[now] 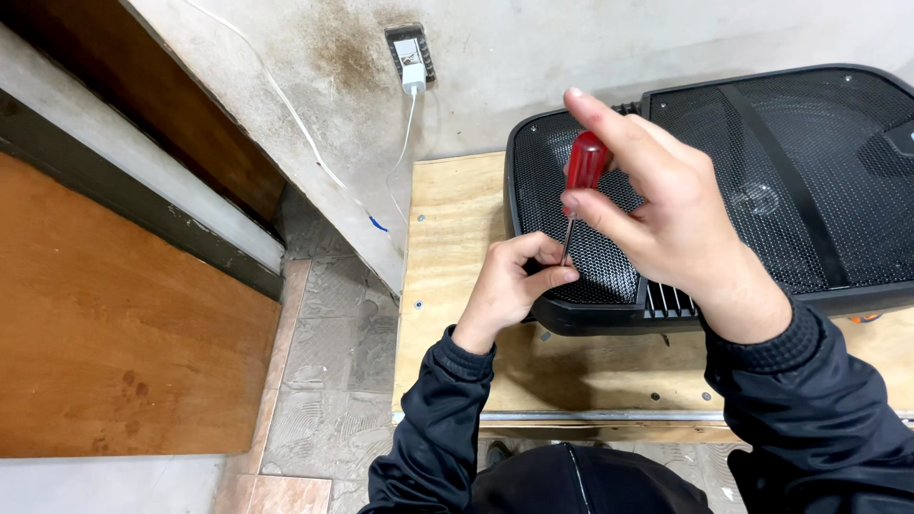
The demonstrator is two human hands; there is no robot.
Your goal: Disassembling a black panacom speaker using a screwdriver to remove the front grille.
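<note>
Here, right hand (666, 224) grips the red screwdriver (581, 181), near upright, tip down.
Left hand (514, 286) pinches its shaft beside the speaker (762, 190) corner; bare bench (457, 219) lies leftward.

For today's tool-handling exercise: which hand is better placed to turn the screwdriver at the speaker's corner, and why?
The right hand. It already grips the red handle of the screwdriver from above, so it can likely twist. The left hand pinches the shaft low by the speaker, only steadying the tip.

The person wears a dark navy jacket: long sleeves (433, 428) with ribbed knit cuffs (771, 347) at the wrists, a zip (578, 479) down the front, both hands bare.
</note>
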